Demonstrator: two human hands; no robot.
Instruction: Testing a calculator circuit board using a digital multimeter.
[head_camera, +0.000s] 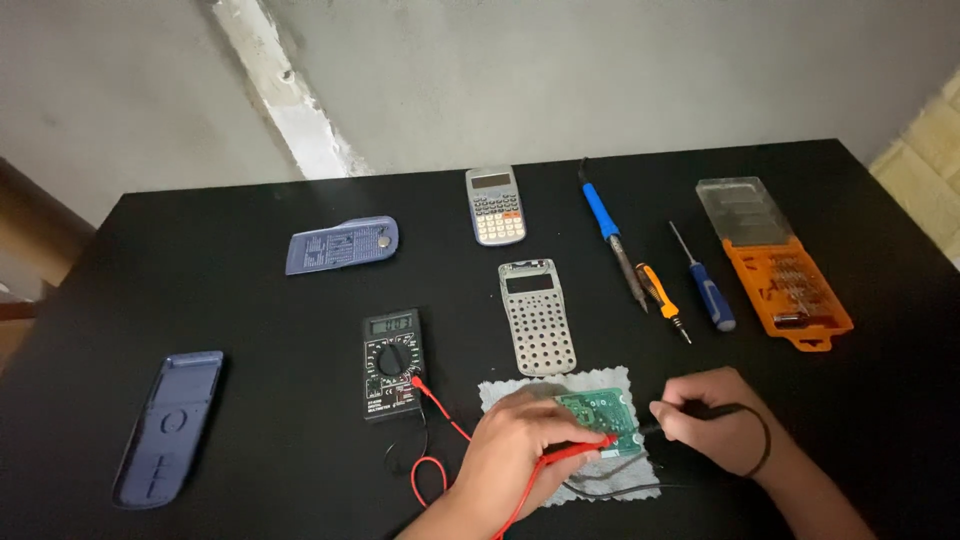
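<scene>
The left hand (520, 445) was curled tight around a red probe (575, 452), and its tip touched the green circuit board (598, 415). The right hand (712, 420) was closed around a black probe (660, 424), which touched the board's right edge. The board lay on a grey cloth (500, 392) near the front of the black table (250, 290). Red wire ran to a black meter (392, 363) just left of the cloth. Behind the cloth lay a grey calculator shell (538, 317), then a calculator (495, 205), a blue soldering iron (612, 232) and an orange tool box (780, 270)
</scene>
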